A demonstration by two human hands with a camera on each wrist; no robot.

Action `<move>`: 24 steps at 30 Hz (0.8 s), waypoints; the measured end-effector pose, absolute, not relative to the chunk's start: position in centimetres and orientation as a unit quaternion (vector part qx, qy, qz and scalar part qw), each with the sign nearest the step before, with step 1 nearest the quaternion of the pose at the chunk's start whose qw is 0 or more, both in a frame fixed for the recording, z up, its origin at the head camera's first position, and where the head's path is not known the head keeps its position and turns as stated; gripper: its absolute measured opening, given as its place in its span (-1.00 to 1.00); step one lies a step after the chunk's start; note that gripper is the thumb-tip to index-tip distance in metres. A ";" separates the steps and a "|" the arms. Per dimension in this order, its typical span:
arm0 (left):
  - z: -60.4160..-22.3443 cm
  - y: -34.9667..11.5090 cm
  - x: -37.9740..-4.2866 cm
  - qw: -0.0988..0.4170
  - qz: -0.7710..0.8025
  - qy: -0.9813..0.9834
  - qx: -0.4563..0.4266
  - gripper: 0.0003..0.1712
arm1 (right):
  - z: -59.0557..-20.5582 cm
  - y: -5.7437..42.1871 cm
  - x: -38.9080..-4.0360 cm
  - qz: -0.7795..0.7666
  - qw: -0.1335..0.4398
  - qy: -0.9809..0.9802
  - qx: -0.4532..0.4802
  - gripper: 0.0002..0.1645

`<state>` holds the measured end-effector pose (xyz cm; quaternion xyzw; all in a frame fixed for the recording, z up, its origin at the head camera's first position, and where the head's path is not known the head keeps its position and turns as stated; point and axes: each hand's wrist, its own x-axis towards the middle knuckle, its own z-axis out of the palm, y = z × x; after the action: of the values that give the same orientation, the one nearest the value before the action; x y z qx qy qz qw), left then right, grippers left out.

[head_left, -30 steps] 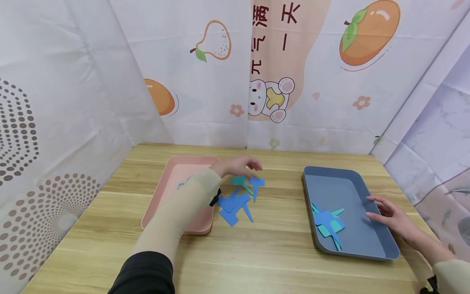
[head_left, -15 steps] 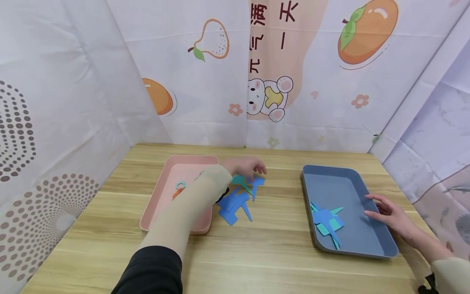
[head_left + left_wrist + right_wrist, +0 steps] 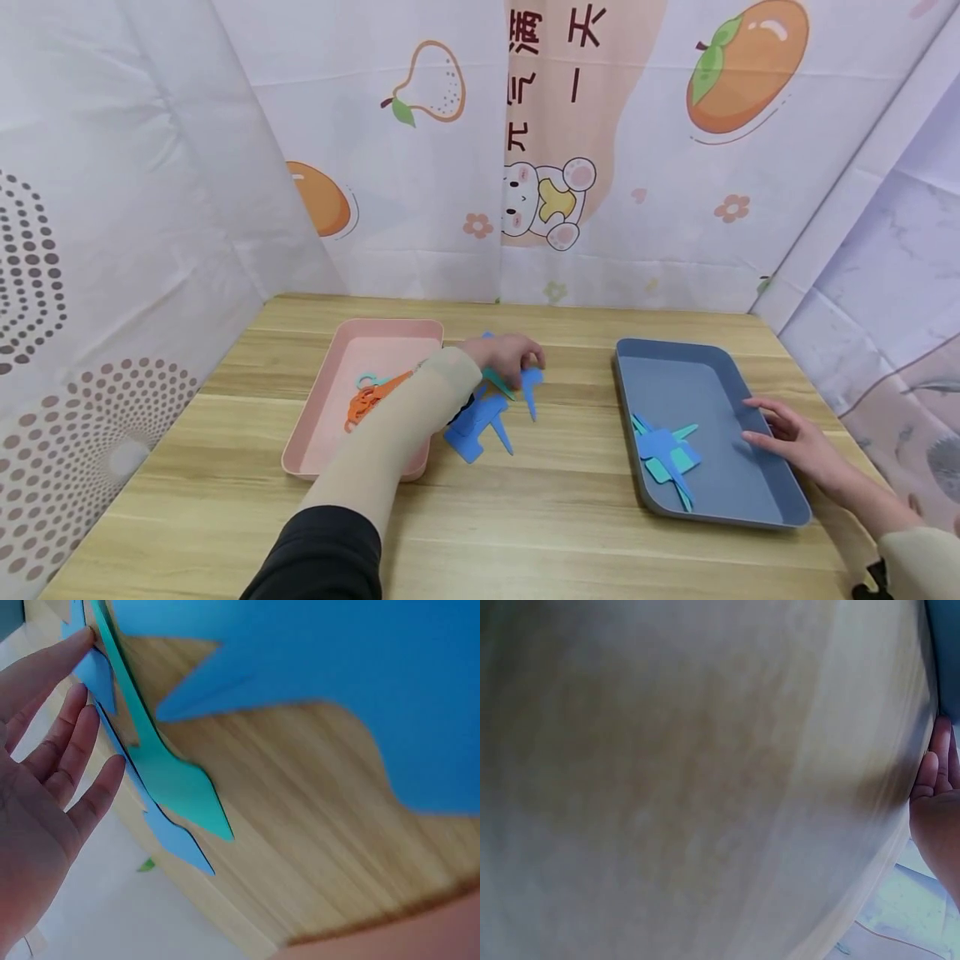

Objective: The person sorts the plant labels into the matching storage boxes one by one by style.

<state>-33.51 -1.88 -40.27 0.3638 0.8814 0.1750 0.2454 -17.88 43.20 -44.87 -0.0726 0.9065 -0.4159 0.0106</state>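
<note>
Bent over a loose group of flat cutouts, my left hand (image 3: 512,357) reaches across the pink tray in the head view. One fingertip touches a thin blue cutout (image 3: 96,671) in the left wrist view; the other fingers are spread and relaxed. Beside it lies a teal cutout (image 3: 169,780) with a narrow stem and a wider, pointed end. More blue cutouts (image 3: 472,425) overlap nearer the person. At the right, my right hand (image 3: 798,442) rests on the right rim of the grey-blue tray (image 3: 720,375), fingertips over its edge. Whether it grips the rim is unclear.
The pink tray (image 3: 375,329) holds orange looped pieces (image 3: 367,404) and a teal ring (image 3: 366,381), partly hidden by the left forearm. Blue and teal cutouts (image 3: 667,458) are stacked in the grey-blue tray's near-left part. A printed curtain (image 3: 420,192) hangs behind the wooden table (image 3: 540,517).
My left hand has dropped lower over the cutouts. The blue cutout at its fingers has slid right and turned slightly, and another blue tip shows behind the hand. My right hand stays put.
</note>
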 end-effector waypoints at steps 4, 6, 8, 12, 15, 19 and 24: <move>-40.4 -1.1 -33.2 0.239 0.162 0.881 0.374 -0.46 | -44.9 43.2 -17.8 -0.419 0.011 0.905 -0.070 -0.39; -40.5 -0.9 -33.1 0.242 0.166 0.881 0.372 -0.42 | -45.0 43.2 -17.8 -0.420 0.010 0.905 -0.069 -0.39; -40.5 -0.8 -32.9 0.256 0.183 0.875 0.367 -0.35 | -45.0 43.2 -17.8 -0.422 0.010 0.904 -0.069 -0.39; -40.4 -0.7 -32.8 0.300 0.231 0.855 0.354 -0.28 | -44.9 43.3 -17.8 -0.419 0.006 0.905 -0.073 -0.40; -40.2 -0.8 -32.8 0.308 0.232 0.851 0.357 -0.31 | -44.9 43.4 -17.8 -0.414 0.000 0.907 -0.075 -0.40; -40.0 -0.8 -32.7 0.309 0.216 0.853 0.359 -0.40 | -44.9 43.4 -17.8 -0.416 0.002 0.906 -0.076 -0.40; -39.7 -1.0 -32.7 0.321 0.195 0.860 0.345 -0.46 | -45.0 43.4 -17.8 -0.420 0.002 0.904 -0.077 -0.40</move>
<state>-32.71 -0.95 -39.72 0.3453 0.8602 0.1946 0.3208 -17.84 43.39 -44.95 -0.0774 0.9043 -0.4198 0.0021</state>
